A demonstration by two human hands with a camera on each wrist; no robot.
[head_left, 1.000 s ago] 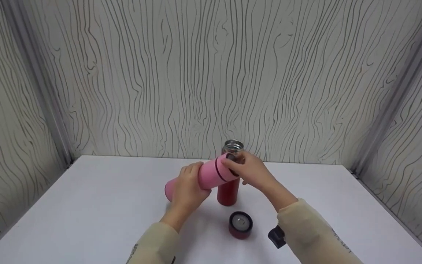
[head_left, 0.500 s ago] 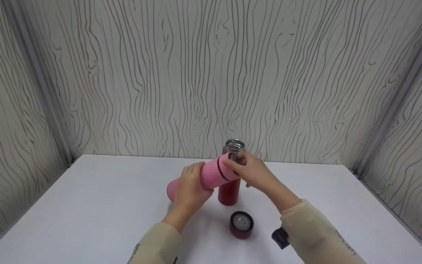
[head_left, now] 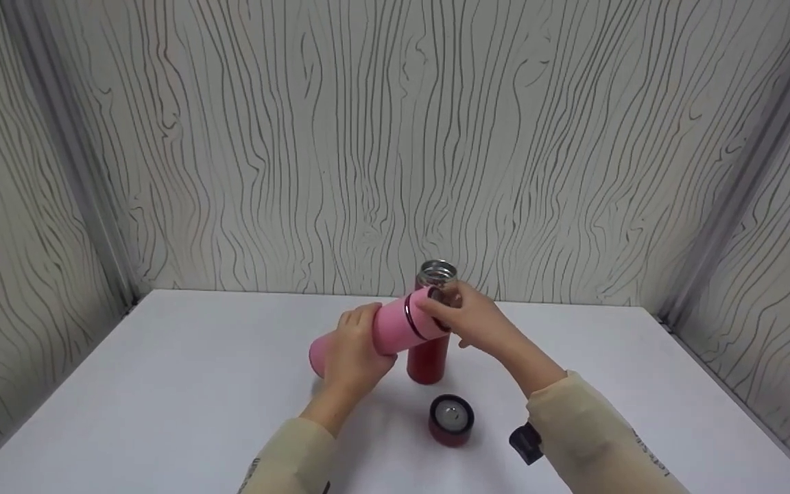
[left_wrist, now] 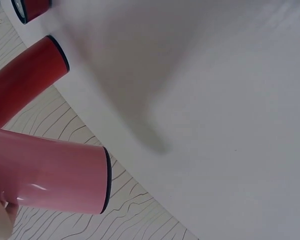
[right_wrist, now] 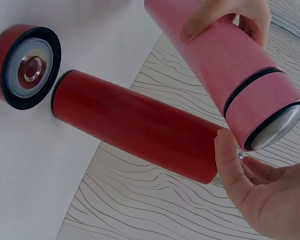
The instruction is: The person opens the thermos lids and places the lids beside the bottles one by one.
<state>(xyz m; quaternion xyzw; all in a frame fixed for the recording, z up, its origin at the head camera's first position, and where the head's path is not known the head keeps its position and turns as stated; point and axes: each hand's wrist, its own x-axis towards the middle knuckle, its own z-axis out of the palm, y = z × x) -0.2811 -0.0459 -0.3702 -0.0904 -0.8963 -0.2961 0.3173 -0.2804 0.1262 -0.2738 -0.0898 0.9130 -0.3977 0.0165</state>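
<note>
My left hand (head_left: 352, 353) grips the body of a pink thermos bottle (head_left: 398, 329), which is held tilted above the table with its lid end up and to the right. At that end, my right hand (head_left: 474, 319) has its thumb against the pink lid (right_wrist: 262, 107) and its other fingers curled toward the far side, partly hidden. A dark band separates lid from body, and the lid has a silver, black-rimmed top. Just behind stands an upright red thermos bottle (right_wrist: 134, 125), its metal mouth uncovered. Its red lid (head_left: 451, 420) lies underside up on the table nearer to me.
The white table (head_left: 182, 391) carries the red bottle and its lid. Patterned panels (head_left: 367, 151) enclose the back and both sides. A black device (head_left: 525, 442) is fixed at my right sleeve (head_left: 587, 425).
Both hands keep their places on the pink bottle, with only slight shifts. The band below the pink lid now shows a brighter glint. The red bottle and its lid stay put.
</note>
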